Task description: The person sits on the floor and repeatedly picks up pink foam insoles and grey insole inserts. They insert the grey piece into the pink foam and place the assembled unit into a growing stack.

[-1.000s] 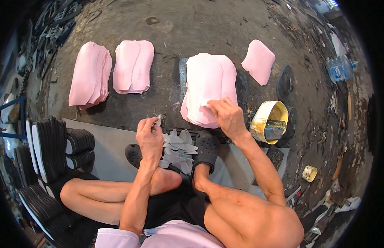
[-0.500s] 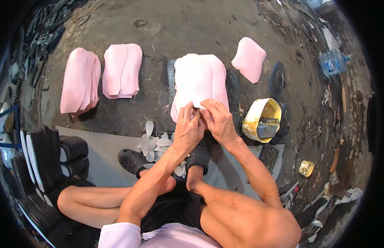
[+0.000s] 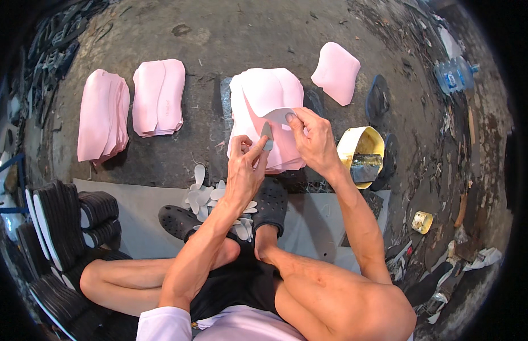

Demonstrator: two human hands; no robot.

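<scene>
In front of me lies a stack of pink shoe-upper pieces (image 3: pixel 258 85), thin and curved in outline. My right hand (image 3: pixel 318 139) pinches the near edge of the top piece and lifts it, so its paler underside curls up. My left hand (image 3: pixel 244 170) holds a small grey teardrop-shaped pad (image 3: pixel 267 136) between its fingers, over the pink piece beneath. Below my left wrist, a loose heap of similar grey pads (image 3: pixel 201 196) lies between my dark clogs.
Two more pink stacks (image 3: pixel 157 96) lie to the left, and a single pink piece (image 3: pixel 337 74) at the far right. A cut yellow container (image 3: pixel 346 149) with a dark block inside stands right of my right hand. Stacked black soles (image 3: pixel 59 221) fill the near left.
The right hand has moved right and up, peeling back the edge of the top pink piece. My left hand has come away leftward, and the grey pad now shows in its fingers.
</scene>
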